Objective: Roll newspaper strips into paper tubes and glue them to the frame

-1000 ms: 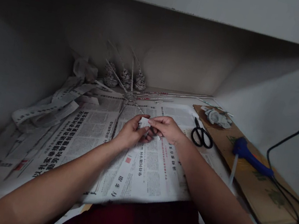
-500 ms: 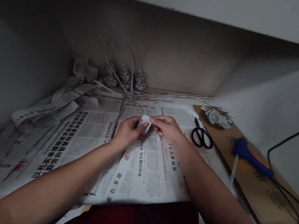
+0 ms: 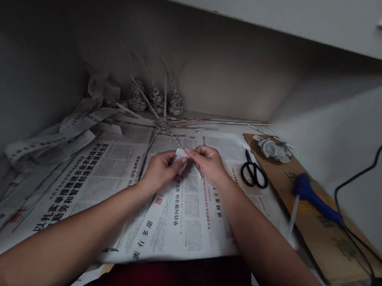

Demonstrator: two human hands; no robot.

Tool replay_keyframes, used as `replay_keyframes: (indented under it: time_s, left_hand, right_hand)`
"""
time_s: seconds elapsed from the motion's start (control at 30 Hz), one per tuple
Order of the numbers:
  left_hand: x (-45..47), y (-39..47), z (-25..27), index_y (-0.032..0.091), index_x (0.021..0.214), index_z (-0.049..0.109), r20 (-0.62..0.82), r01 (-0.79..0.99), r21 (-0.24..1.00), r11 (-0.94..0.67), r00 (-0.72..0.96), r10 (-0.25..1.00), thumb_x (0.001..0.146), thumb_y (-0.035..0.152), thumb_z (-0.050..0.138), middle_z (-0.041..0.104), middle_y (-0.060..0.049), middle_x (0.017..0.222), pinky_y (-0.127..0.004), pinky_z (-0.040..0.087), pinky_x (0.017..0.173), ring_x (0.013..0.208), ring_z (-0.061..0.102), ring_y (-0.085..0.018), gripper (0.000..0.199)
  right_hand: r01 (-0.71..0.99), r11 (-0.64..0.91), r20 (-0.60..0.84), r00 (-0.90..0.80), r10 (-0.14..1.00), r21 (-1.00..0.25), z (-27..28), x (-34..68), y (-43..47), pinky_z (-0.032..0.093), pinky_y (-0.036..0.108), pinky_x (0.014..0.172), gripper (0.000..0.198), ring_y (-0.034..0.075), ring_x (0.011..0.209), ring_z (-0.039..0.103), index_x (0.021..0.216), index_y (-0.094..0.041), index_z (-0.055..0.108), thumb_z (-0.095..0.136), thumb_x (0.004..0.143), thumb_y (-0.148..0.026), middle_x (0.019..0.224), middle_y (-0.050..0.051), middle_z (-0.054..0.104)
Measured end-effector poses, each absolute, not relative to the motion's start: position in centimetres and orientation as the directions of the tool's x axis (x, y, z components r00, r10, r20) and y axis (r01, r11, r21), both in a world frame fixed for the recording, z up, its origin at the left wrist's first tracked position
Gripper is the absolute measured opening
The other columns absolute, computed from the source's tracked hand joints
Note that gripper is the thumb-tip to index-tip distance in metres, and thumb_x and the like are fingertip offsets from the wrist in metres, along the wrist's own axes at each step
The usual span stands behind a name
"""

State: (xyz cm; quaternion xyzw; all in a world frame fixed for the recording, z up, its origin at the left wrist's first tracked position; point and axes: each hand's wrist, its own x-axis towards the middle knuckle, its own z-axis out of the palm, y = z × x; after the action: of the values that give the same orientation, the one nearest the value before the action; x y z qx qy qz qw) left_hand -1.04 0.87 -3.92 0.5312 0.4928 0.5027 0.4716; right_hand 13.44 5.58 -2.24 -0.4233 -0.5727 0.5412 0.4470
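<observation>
My left hand (image 3: 162, 171) pinches a small white paper strip (image 3: 181, 154) between thumb and fingers. My right hand (image 3: 208, 163) is closed at the strip's right edge, thumb and forefinger pressed on it. Beyond the hands lies a woven paper piece (image 3: 163, 124) with several thin rolled-paper spokes fanning out. One spoke (image 3: 176, 139) runs from it toward the strip in my fingers; how the two meet is partly hidden. A narrow paper end shows below my right fingers. Newspaper sheets (image 3: 116, 169) cover the surface under both hands.
Black scissors (image 3: 254, 174) lie right of my hands. A blue glue gun (image 3: 317, 198) and crumpled material (image 3: 275, 149) rest on cardboard (image 3: 334, 250), with a black cord beside them. Cut paper strips (image 3: 51, 144) pile up at left; three woven cones (image 3: 156, 100) stand behind. A shelf hangs overhead.
The view has shifted slightly, moving the scene a little left. The paper strip has turned and sits lower between my fingers, and my right hand's fingers have shifted along its edge.
</observation>
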Motion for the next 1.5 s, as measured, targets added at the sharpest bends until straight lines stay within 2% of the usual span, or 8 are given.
replay_keyframes:
  time_s: [0.17,0.33,0.43,0.67,1.0,1.2,1.37,1.5]
  left_hand:
    - [-1.1,1.0,-4.1,0.016,0.085,0.067,0.065,0.076,0.995,-0.064,-0.004,0.998,0.076,0.051,0.066,0.063,-0.002,0.065,-0.027,0.054,0.052,0.058,0.061,-0.017,0.036]
    - [-1.1,0.8,-3.4,0.015,0.082,0.065,0.011,-0.038,0.999,-0.010,0.008,1.000,0.072,0.052,0.069,0.063,-0.002,0.068,-0.028,0.056,0.056,0.062,0.063,-0.017,0.038]
    - [-0.9,0.6,-2.8,0.014,0.082,0.065,-0.028,-0.111,0.993,0.030,0.019,0.999,0.071,0.051,0.070,0.064,-0.003,0.070,-0.027,0.055,0.055,0.062,0.063,-0.017,0.039]
    - [-0.7,0.4,-2.4,0.013,0.080,0.064,-0.023,-0.167,0.985,0.032,0.053,0.998,0.073,0.047,0.070,0.064,-0.004,0.071,-0.026,0.055,0.054,0.062,0.062,-0.015,0.035]
    - [-0.7,0.5,-2.6,0.014,0.080,0.064,-0.045,-0.167,0.985,0.050,0.031,0.998,0.073,0.049,0.069,0.063,-0.003,0.065,-0.024,0.054,0.051,0.056,0.060,-0.013,0.036]
    - [-0.7,0.6,-2.6,0.012,0.080,0.066,-0.021,-0.175,0.984,0.029,0.045,0.999,0.072,0.047,0.070,0.064,-0.005,0.072,-0.025,0.055,0.052,0.060,0.061,-0.014,0.036]
    - [-1.0,1.0,-2.6,0.012,0.081,0.065,-0.039,-0.166,0.985,0.040,0.010,0.999,0.072,0.049,0.069,0.065,-0.005,0.068,-0.024,0.053,0.050,0.055,0.060,-0.013,0.037]
    - [-1.4,1.2,-2.4,0.013,0.087,0.066,-0.038,-0.152,0.988,0.031,-0.043,0.998,0.074,0.047,0.067,0.067,-0.004,0.068,-0.024,0.052,0.049,0.054,0.061,-0.014,0.037]
  right_hand:
    - [0.385,0.222,0.201,-0.095,0.975,-0.896,-1.8,16.6,8.9,0.030,0.025,0.046,0.042,0.011,0.044,0.039,0.073,-0.017,0.069,0.055,0.083,-0.056,0.048,-0.003,0.045]
    - [0.931,0.113,0.322,0.005,0.947,-0.346,1.6,25.4,13.4,0.043,0.032,0.074,0.027,0.023,0.085,0.061,0.097,-0.013,0.071,0.057,0.087,-0.034,0.095,0.016,0.067]
    - [0.948,-0.309,0.185,0.318,0.930,-0.077,2.6,30.8,14.1,0.044,0.036,0.077,0.062,0.031,0.099,0.061,0.122,-0.010,0.058,0.064,0.078,-0.053,0.123,0.026,0.054]
    - [0.962,-0.272,0.190,0.267,0.945,-0.001,0.4,34.9,13.2,0.042,0.036,0.079,0.039,0.030,0.104,0.060,0.118,-0.011,0.062,0.040,0.097,-0.035,0.111,0.022,0.064]
    - [0.933,-0.357,0.168,0.357,0.919,-0.029,1.3,33.6,13.7,0.046,0.037,0.073,0.031,0.028,0.091,0.063,0.107,-0.006,0.066,0.051,0.091,-0.028,0.097,0.023,0.066]
    - [0.974,-0.218,0.397,0.222,0.891,-0.056,2.5,26.6,11.3,0.041,0.039,0.084,0.043,0.032,0.111,0.054,0.118,-0.011,0.059,0.058,0.085,-0.039,0.115,0.022,0.060]
    - [0.465,0.100,0.001,-0.209,0.978,-0.880,1.7,16.4,9.1,0.040,0.024,0.052,0.031,0.013,0.058,0.057,0.080,-0.013,0.069,0.051,0.090,-0.037,0.075,0.009,0.068]
    - [-0.037,-0.137,-0.095,-0.544,0.834,-0.990,-0.6,13.2,8.0,0.032,0.020,0.042,0.029,0.010,0.054,0.053,0.096,-0.015,0.071,0.068,0.079,-0.038,0.069,0.003,0.064]
